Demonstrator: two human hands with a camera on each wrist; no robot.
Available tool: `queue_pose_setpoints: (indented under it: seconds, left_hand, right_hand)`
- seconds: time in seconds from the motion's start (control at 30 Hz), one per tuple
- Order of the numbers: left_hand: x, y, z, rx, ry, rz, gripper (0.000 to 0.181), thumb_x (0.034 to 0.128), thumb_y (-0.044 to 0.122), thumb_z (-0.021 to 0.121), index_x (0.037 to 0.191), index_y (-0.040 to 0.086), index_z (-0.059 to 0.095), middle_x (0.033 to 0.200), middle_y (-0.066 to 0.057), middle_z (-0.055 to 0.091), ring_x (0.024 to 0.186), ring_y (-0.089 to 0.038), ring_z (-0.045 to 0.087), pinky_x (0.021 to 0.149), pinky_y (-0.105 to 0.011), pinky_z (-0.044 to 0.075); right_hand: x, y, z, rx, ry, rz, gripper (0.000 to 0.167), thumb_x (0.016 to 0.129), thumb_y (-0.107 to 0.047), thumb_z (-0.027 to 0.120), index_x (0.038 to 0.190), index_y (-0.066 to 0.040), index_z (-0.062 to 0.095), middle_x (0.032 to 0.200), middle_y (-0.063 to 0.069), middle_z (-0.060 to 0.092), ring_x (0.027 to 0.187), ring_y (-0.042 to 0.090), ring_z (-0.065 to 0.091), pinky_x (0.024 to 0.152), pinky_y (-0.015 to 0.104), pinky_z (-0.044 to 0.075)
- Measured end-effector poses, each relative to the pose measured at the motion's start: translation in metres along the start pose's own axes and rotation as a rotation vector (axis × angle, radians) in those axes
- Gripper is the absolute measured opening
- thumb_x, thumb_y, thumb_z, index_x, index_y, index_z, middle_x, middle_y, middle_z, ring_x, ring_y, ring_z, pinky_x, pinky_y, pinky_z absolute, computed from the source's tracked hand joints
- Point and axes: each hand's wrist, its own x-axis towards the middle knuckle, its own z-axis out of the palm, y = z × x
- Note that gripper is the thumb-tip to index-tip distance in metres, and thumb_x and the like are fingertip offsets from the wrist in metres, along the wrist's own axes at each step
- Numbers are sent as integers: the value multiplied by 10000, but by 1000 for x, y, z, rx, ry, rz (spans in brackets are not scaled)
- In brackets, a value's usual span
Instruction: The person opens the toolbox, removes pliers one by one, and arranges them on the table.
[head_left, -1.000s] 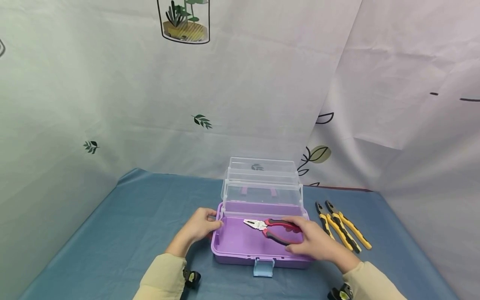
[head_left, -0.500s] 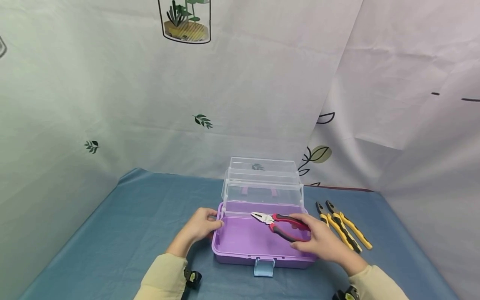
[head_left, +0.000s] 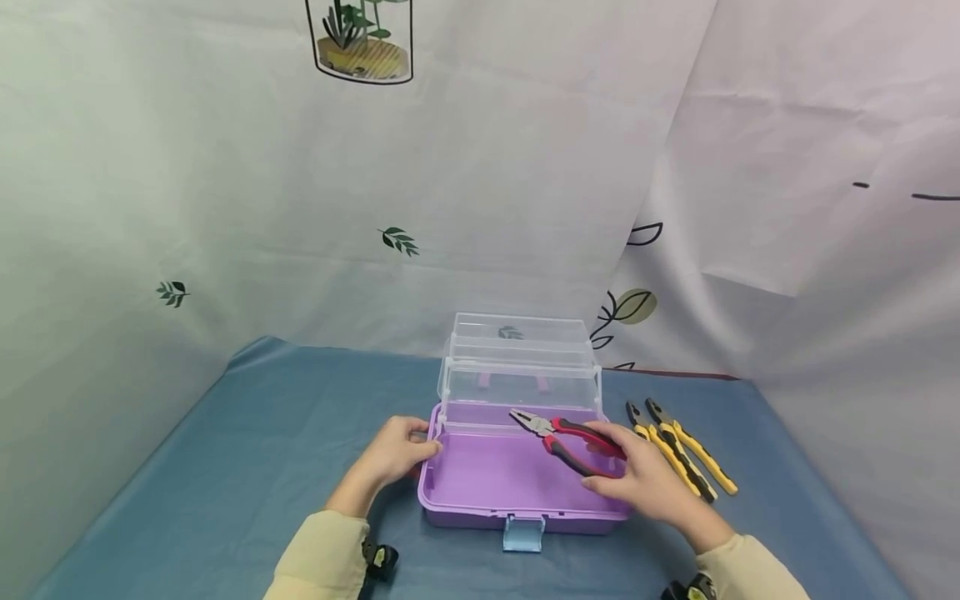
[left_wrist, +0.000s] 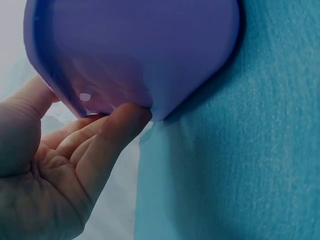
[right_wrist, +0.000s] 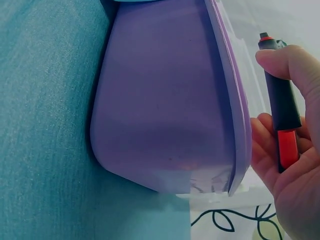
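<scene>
A purple toolbox (head_left: 480, 479) stands on the cloth with its clear folding trays (head_left: 521, 354) raised at the back. At its left end, my left hand (head_left: 393, 454) grips the wall, thumb at the rim and fingers against the outside, as the left wrist view shows. My right hand (head_left: 637, 475) holds a pair of red-and-black combination pliers (head_left: 546, 427) by the handles, over the right half of the toolbox. The pliers' handles are spread and the metal nose points left and away. In the right wrist view, a dark handle (right_wrist: 282, 100) lies between thumb and fingers.
Two yellow-and-black pairs of pliers (head_left: 678, 450) lie side by side on the blue cloth (head_left: 300, 433), right of the toolbox. A light blue latch (head_left: 523, 533) hangs from the front. White printed fabric (head_left: 487, 167) rises behind.
My right hand has moved the red-and-black pliers to the right and up or farther back. My left hand keeps its place on the toolbox's left end.
</scene>
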Motion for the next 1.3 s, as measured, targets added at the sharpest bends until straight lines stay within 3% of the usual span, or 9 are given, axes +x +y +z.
queue_pose_setpoints:
  seconds: [0.4, 0.7, 1.0, 1.3]
  left_hand:
    - [-2, 1, 3, -26, -8, 6, 479, 833, 79, 657, 1214, -168, 508, 914, -241, 706, 610, -194, 656, 526, -372, 558]
    - [-2, -1, 3, -37, -17, 5, 497, 833, 83, 653, 1227, -175, 494, 929, -257, 701, 604, -197, 659, 540, -401, 567]
    - [-2, 0, 2, -27, 0, 23, 471, 818, 72, 660, 1197, -172, 520, 903, -246, 707, 588, -196, 650, 528, -408, 560]
    - [-1, 0, 1, -21, 7, 23, 461, 816, 67, 661, 1187, -172, 527, 892, -242, 708, 592, -188, 649, 516, -384, 557]
  right_hand:
    - [-9, 5, -5, -76, 68, 69, 698, 665, -295, 842, 1270, -97, 556, 1124, 68, 649, 914, 155, 588, 716, 277, 514]
    - [-11, 7, -3, -25, 101, 107, 702, 675, -254, 842, 1286, -88, 539, 1116, 61, 653, 957, 182, 614, 797, 352, 552]
    - [-11, 9, -6, -13, 122, 122, 679, 683, -279, 840, 1265, -89, 546, 1055, 39, 666, 941, 185, 639, 793, 339, 558]
    - [-11, 13, -6, 40, 143, 119, 667, 692, -211, 836, 1271, -74, 532, 1070, 61, 677, 939, 177, 662, 805, 307, 566]
